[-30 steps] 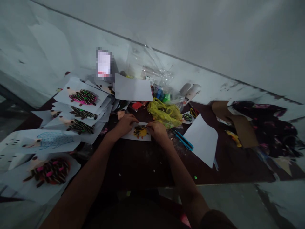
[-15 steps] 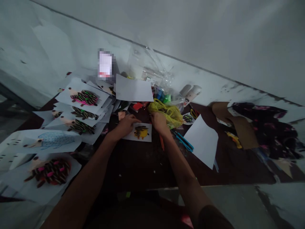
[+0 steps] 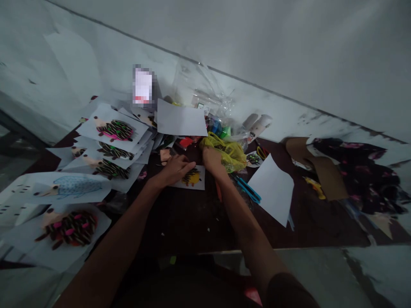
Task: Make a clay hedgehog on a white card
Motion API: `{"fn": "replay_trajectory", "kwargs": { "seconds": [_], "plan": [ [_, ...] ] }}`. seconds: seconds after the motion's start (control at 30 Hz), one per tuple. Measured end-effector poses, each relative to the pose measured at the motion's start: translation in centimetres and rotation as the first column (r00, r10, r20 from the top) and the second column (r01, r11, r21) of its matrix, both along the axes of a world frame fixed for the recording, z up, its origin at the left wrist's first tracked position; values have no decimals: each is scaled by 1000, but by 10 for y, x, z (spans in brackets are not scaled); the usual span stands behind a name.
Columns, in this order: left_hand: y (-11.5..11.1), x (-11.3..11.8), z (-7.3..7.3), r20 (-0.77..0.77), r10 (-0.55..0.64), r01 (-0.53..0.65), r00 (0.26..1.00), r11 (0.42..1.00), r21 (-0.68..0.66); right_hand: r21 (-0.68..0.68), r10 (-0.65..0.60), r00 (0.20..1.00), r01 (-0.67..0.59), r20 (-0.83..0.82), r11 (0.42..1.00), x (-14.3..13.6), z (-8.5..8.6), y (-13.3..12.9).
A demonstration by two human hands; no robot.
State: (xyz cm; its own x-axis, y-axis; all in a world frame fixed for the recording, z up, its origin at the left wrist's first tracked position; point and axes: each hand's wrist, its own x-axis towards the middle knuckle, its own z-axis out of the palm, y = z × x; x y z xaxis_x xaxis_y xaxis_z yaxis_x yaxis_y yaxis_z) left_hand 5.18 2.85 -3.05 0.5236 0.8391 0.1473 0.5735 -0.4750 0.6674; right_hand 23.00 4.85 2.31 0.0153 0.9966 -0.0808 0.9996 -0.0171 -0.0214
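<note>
A small white card [image 3: 201, 182] bears a yellow hedgehog figure [image 3: 192, 179] with dark, stripe-like spines. My left hand [image 3: 175, 168] lies over the card's left part, its fingers stretched out across the top of the hedgehog. Just right of the card, my right hand [image 3: 212, 160] is closed beside a yellow mesh-like plastic bag [image 3: 233, 156]; its fingertips are turned down and away, so what they hold is hidden. A lump of peach-coloured clay [image 3: 165, 155] rests above my left hand. An orange stick-like tool [image 3: 218, 191] lies partly under my right wrist.
Overlapping sheets with hedgehog pictures [image 3: 117, 129] fill the left side. At the back, a blank sheet [image 3: 181, 119] leans near clear plastic packaging [image 3: 208, 98]. Rightward lie a blue-handled tool [image 3: 248, 189], white paper [image 3: 272, 192], brown cardboard [image 3: 329, 177] and dark patterned cloth [image 3: 375, 175].
My left hand has slid right over the card, now covering the hedgehog's upper part. My right hand has stayed near the yellow bag, shifting only slightly.
</note>
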Motion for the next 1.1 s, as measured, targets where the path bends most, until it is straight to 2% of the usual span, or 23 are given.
{"fn": "replay_trajectory", "kwargs": {
  "seconds": [0.17, 0.37, 0.53, 0.63, 0.73, 0.9, 1.1],
  "plan": [
    [-2, 2, 0, 7, 21, -21, 1000, 1000, -14, -56, 35, 999, -33, 28, 998, 1, 4, -1],
    [-1, 2, 4, -13, 11, -11, 1000, 999, -52, -33, -8, 998, 10, 59, 999, 0, 4, -7],
    [2, 1, 6, -20, -19, 16, 1000, 995, -99, 30, -39, 999, 38, 27, 999, 4, 13, -15],
    [3, 1, 5, -6, -14, 13, 1000, 995, -103, 101, -2, 999, 7, -47, 995, 10, 18, -26],
    [3, 1, 2, 0, -4, 4, 1000, 996, -92, 177, 64, 980, -30, -190, 984, 19, 16, -38],
    [1, 1, 0, 20, 11, -10, 1000, 996, -84, 242, 141, 896, -39, -422, 969, 31, 3, -61],
    [0, 1, 3, 43, 26, -22, 999, 995, -98, 249, 178, 816, -44, -549, 968, 29, -16, -89]
  ]
}}
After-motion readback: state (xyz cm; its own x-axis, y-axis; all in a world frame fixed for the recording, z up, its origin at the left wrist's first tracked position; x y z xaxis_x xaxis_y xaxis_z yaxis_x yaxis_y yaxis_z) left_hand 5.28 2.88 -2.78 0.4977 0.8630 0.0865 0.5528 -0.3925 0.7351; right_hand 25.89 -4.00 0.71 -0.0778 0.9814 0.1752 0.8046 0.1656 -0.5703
